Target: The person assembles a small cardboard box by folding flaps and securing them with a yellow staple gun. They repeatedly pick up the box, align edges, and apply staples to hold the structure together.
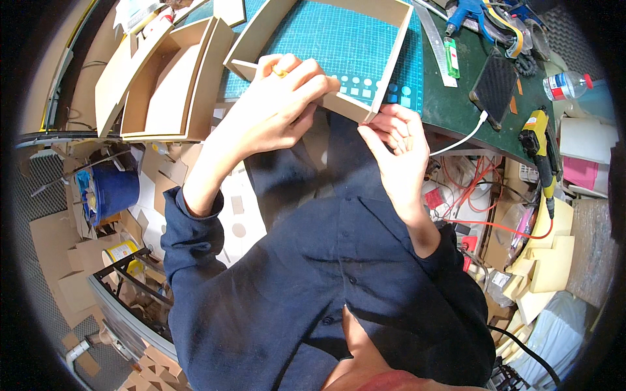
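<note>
A tan board frame (393, 60) with upright walls stands at the edge of the workbench, over a teal cutting mat (313, 36). My left hand (283, 104) is closed over the frame's near wall towards its left end, fingers curled and pressed together. A small yellow bit shows among those fingers; its kind is unclear. At the near right corner, my right hand (401, 140) has its fingers bent against the board, with the thumb beneath the corner. The hands partly hide the near wall.
Left of the frame lies an open tan box (173, 85) with a loose panel. On the right are a steel ruler (438, 49), a blue glue gun (464, 14), a black device (493, 88) with a white cable, a bottle (566, 85) and a yellow-black tool (536, 133).
</note>
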`<state>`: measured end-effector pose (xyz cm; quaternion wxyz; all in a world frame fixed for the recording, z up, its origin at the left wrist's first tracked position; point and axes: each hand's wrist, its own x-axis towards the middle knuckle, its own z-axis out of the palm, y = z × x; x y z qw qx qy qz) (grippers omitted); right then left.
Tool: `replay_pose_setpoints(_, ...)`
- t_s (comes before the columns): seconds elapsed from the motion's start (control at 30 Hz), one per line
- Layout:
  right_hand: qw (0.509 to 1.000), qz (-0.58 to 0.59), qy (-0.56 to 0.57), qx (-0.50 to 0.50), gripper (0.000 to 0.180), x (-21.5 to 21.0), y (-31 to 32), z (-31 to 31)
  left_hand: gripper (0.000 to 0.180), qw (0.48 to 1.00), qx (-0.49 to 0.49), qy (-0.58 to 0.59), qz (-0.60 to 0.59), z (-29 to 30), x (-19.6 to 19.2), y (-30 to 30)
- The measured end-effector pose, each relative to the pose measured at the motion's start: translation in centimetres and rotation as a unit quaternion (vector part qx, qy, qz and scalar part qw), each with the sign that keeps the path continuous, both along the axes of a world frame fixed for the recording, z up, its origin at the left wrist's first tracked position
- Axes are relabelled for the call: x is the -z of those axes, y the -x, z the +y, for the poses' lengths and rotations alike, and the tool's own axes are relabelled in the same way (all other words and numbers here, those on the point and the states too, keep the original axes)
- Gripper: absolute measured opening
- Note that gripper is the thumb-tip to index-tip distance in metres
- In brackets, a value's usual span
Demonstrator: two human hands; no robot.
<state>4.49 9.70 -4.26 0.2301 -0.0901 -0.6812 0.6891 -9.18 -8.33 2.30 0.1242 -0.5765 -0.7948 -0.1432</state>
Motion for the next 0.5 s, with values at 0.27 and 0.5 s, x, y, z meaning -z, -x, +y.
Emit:
replay_pose_setpoints(0.27,0.998,-0.014,0.022,0.057,0.032,0.4,0.7,-1.1,0.038,1.000,0.009,-0.029,0.007,0.1,-0.1,0.0)
replay_pose_setpoints(0.5,0.993,0.036,0.098,0.052,0.020,1.3,0.9,-2.1,0.047,0.992,0.023,-0.105,-0.064,1.4,0.5,-0.4)
